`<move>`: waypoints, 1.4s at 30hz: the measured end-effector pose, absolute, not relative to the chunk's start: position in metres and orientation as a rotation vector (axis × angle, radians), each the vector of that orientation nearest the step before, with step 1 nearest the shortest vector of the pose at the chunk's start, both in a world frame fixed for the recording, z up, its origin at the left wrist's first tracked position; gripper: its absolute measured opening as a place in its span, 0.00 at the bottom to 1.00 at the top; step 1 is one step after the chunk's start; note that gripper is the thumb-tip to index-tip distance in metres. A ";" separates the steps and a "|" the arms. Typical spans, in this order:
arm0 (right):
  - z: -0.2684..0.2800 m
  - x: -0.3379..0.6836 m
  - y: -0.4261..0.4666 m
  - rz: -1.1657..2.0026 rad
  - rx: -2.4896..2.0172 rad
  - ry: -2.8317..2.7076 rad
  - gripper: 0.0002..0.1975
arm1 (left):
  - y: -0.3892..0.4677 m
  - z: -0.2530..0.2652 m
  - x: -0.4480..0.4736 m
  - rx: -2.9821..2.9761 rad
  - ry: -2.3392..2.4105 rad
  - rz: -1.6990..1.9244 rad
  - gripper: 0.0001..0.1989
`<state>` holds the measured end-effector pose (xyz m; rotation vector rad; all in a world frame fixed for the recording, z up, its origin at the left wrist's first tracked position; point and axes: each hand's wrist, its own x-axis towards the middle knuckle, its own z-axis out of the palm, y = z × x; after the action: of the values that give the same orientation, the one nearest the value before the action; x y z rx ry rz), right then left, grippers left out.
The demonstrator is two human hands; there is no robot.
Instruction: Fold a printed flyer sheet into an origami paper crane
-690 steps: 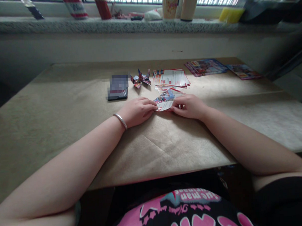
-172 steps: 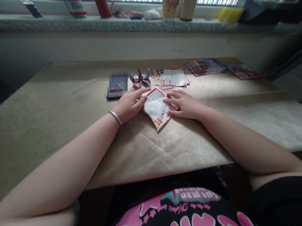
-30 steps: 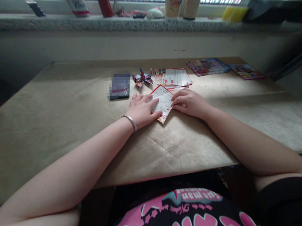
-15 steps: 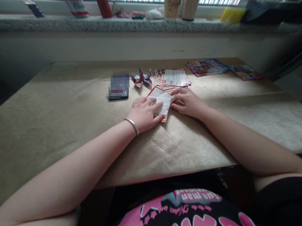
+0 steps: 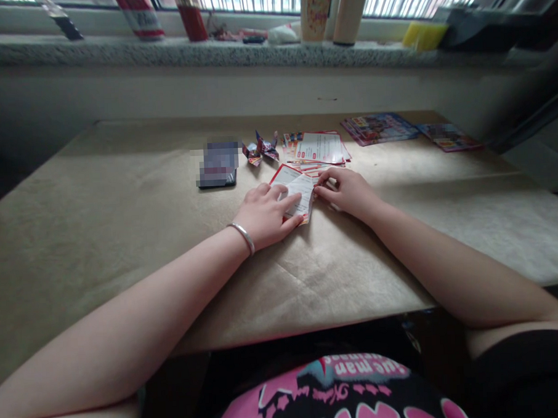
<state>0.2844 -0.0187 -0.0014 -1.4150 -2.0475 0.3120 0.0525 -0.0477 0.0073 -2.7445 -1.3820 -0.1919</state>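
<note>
The left hand [image 5: 264, 216] lies palm down with its fingers spread apart, resting on a small paper sheet [image 5: 304, 184] and covering much of the sheet's left and near part; a plain silver bangle [image 5: 243, 236] circles that wrist. The right hand [image 5: 345, 190] is at the sheet's right edge, its thumb and curled fingertips brought together on that edge in a pinch. The sheet sits on the table in front of the person, turned so that a corner points away. Its upward face is mostly white with fine dark print too small to read, a red border runs along the far left edge, and touches of orange and red show at the near corner. A flap is folded across it, its edge slanting over the white. Just beyond the sheet is a loose stack of printed papers [image 5: 320, 147], white, red and orange. Left of the stack stand two folded paper cranes [image 5: 260, 151] in dark, multicoloured paper, and left of those lies a dark phone [image 5: 218, 168], partly pixelated. Farther right are two glossy purple-blue piles of printed sheets [image 5: 381, 128]. All rest on a beige table [image 5: 98, 204]; behind it, a speckled stone windowsill [image 5: 235, 55] holds assorted containers.
</note>
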 end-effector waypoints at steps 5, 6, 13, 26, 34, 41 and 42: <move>0.003 0.281 -0.022 0.401 -1.475 -1.985 0.07 | -0.049 0.006 0.053 -2.747 -1.392 -0.204 0.28; 0.003 0.280 -0.023 0.421 -1.474 -1.963 0.07 | -0.049 0.006 0.053 -2.751 -1.388 -0.209 0.28; 0.000 0.280 -0.020 0.453 -1.484 -1.906 0.07 | -0.048 0.010 0.054 -2.789 -1.341 -0.190 0.27; -0.009 0.280 -0.013 0.644 -1.324 -1.671 0.29 | -0.051 0.010 0.054 -2.834 -1.302 -0.178 0.30; -0.012 0.282 -0.008 0.686 -1.376 -1.644 0.12 | -0.052 0.007 0.053 -2.825 -1.258 -0.211 0.30; -0.005 0.280 -0.019 0.682 -1.308 -1.738 0.20 | -0.052 0.007 0.052 -2.814 -1.227 -0.221 0.31; -0.005 0.280 -0.021 0.697 -1.281 -1.754 0.21 | -0.052 0.007 0.052 -2.808 -1.221 -0.222 0.31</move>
<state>0.2805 -0.0205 -0.0047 -1.2813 -1.7541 0.6973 0.0516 -0.0515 0.0069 -2.8084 -1.2205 -0.2218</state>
